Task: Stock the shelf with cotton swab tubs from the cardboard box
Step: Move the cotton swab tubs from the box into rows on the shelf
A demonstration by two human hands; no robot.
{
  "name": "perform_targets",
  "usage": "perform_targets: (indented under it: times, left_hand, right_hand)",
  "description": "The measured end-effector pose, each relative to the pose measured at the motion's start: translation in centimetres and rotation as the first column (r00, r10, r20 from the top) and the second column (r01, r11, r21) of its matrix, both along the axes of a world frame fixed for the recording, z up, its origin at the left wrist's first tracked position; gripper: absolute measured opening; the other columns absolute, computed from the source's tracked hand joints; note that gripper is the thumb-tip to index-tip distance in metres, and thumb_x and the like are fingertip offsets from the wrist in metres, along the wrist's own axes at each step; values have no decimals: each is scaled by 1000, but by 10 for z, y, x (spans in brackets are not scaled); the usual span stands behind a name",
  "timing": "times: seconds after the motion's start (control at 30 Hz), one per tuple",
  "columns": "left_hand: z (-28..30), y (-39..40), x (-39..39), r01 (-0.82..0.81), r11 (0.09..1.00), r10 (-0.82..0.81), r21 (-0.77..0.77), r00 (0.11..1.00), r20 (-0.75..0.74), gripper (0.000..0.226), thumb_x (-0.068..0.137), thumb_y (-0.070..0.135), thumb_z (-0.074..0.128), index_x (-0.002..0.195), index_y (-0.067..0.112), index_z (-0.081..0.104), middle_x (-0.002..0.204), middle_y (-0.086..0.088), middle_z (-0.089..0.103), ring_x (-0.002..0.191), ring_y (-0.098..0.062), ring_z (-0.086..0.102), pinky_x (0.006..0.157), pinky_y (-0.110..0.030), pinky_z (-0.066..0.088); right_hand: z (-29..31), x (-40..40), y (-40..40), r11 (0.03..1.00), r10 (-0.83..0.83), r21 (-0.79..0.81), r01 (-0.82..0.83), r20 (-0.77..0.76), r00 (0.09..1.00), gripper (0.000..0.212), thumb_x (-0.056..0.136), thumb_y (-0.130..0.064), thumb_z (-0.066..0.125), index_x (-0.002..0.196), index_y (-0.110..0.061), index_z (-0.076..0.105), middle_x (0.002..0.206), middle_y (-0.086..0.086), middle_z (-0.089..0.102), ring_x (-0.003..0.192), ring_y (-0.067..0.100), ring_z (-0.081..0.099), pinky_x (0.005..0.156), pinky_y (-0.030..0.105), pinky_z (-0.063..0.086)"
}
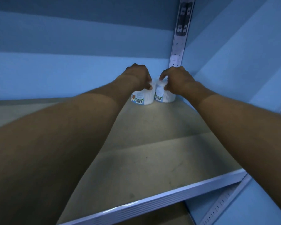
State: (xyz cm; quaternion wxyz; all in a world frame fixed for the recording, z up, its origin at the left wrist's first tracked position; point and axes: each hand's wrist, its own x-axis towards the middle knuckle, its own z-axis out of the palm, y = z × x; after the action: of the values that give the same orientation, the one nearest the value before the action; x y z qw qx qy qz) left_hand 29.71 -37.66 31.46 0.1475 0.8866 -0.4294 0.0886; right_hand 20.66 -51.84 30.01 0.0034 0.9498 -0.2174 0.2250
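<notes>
Shelf (152, 159) mostly bare; at frame centre your left hand (139, 75) and right hand (177, 80) each grip an upright, touching tub: left tub (143, 97), right tub (165, 96).

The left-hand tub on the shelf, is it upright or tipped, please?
Upright: the left tub stands on the shelf, barcode label vertical.

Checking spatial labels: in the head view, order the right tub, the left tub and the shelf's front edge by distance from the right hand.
1. Right tub, under the right hand, back corner.
2. Left tub, beside it, under the left hand.
3. Shelf's front edge, nearest the camera.
</notes>
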Motion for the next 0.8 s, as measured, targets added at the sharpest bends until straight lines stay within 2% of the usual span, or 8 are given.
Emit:
perform_targets:
  times: [0.33,0.63,0.8]
  left_hand:
    - [-18,-8,7,7,999,-12,43,991,134,43,102,38,46,141,22,54,145,-8,49,132,-30,42,104,-36,36]
    - [-20,-7,9,-13,998,5,68,994,109,46,104,36,40,148,22,44,150,-8,44,137,-29,38,108,-36,32]
    - [-24,-11,4,-35,997,25,71,991,129,45,102,25,42,147,18,43,148,-7,45,137,-27,38,109,-37,34]
  right_hand:
    - [-9,16,-10,1000,-10,-28,12,45,999,38,92,-5,61,125,-21,66,137,4,57,129,29,48,104,34,39]
    - [-14,23,-15,1000,-8,-29,10,66,998,40,92,-5,59,128,-21,64,138,4,58,129,29,48,104,34,39]
    - [-22,24,-20,1000,-1,-5,2,137,991,40,89,-8,66,127,-23,66,135,7,62,124,32,54,104,36,41]
